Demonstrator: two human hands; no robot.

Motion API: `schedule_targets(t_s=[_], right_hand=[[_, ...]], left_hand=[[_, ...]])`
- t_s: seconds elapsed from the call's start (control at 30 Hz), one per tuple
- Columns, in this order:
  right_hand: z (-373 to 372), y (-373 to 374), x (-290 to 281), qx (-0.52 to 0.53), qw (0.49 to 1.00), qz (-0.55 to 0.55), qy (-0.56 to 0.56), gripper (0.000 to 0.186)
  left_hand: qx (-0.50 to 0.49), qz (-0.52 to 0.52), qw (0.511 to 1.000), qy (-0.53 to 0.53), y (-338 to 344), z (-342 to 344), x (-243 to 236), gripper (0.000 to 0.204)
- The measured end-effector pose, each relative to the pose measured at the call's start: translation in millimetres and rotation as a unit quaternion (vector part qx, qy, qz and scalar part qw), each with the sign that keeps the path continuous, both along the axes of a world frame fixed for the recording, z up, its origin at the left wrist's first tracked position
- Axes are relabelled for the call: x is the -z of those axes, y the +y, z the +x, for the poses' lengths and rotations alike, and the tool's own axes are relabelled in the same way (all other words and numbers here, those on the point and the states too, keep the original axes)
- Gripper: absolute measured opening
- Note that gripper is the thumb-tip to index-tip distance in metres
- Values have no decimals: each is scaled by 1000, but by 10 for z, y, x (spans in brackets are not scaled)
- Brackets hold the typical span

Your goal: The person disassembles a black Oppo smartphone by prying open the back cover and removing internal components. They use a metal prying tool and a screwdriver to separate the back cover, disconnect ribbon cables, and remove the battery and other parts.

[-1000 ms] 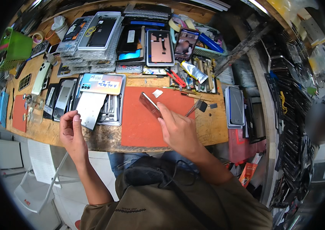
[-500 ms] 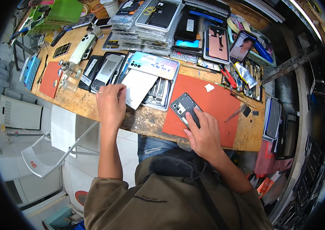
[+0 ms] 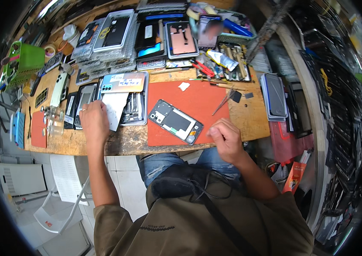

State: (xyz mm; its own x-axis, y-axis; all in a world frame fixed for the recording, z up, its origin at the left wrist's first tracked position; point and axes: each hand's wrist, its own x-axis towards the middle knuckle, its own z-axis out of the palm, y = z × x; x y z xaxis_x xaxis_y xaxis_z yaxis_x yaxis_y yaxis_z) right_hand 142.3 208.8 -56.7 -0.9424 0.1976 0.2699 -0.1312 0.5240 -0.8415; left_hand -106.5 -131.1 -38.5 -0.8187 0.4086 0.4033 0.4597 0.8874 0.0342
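Note:
A phone with its back off (image 3: 176, 122) lies slanted on an orange-red mat (image 3: 208, 96), its inner parts and pale frame showing. My right hand (image 3: 228, 138) hangs just right of the phone, apart from it, with its fingers curled in. What the curled fingers hold, if anything, is hidden. My left hand (image 3: 94, 121) is at the left, its bent fingers beside the edge of a white flat panel (image 3: 115, 106); its fingertips are hidden. That panel leans over a tray of phone parts (image 3: 135, 111), under a bluish phone back cover (image 3: 123, 82) with handwriting.
Behind the mat stand stacked bagged parts (image 3: 108, 53) and a box of tools (image 3: 236, 64). Tweezers (image 3: 222, 102) lie at the mat's upper right. Glass bottles (image 3: 55, 121) and a green basket (image 3: 25, 62) are on the left. The wooden bench's front edge (image 3: 125, 149) curves before me.
The whole view has swung, so the bench sits further left. My right hand has lifted off the phone and drawn to its right, uncovering it. My left hand stays by the white panel.

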Motion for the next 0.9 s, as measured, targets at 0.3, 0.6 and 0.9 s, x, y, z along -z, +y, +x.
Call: schedule_targets(t_s=[0.3,0.6,0.9], right_hand=[[556,-5,-656,-578,797,-163,70,68],[969,-161,-728,-539,839,-48,60,16],[1128,-218,-760,-605,791,-59,61,28]], left_hand=[[17,169,985,-23,-33,-64,-106,16],[151,395,852,-308,-79,1071,-157,10],[-93,595,388,-698,104,2370,938,23]])
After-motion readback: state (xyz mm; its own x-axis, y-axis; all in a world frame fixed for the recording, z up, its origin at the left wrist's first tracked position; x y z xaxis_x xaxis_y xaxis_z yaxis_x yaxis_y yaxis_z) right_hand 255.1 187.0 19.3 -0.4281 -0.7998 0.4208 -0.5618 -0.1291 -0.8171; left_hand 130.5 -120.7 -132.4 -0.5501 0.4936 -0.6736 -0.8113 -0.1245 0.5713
